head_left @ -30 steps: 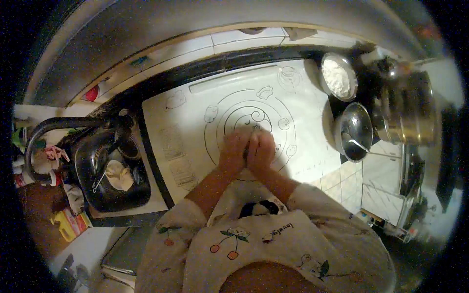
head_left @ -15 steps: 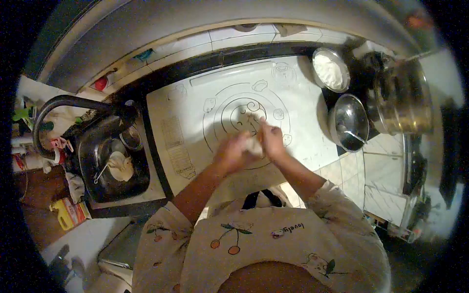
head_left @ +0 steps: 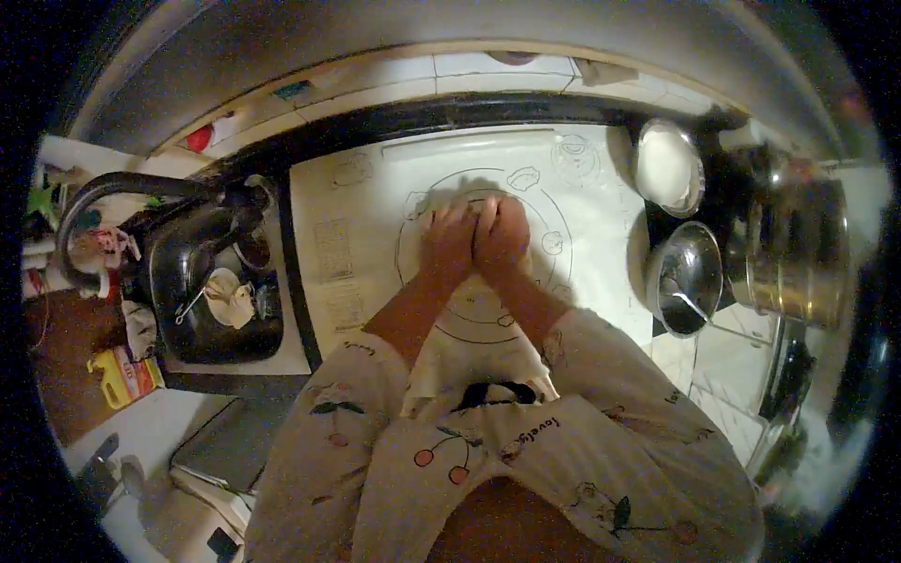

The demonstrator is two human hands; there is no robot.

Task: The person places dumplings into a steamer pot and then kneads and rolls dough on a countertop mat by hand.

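Side by side on the printed white mat (head_left: 601,253), my left hand (head_left: 452,239) and my right hand (head_left: 501,233) press down over the circles drawn at its middle. Both hands are closed, with the fingers curled and pointing away from me. Whatever lies beneath them is hidden by the hands. A metal bowl of white powder (head_left: 668,166) stands to the right of the mat's far corner. Nearer to me is a second metal bowl (head_left: 664,277) with a light-coloured utensil (head_left: 693,305) in it.
At the left a black sink (head_left: 225,347) under a curved black faucet (head_left: 70,225) holds a pale dish and a utensil. A large metal pot (head_left: 798,253) stands at the far right. A yellow bottle (head_left: 117,380) is at the lower left.
My hands were apart half a second ago, with something pale by the left one. They have come together and moved forward on the mat. The camera view has shifted slightly.
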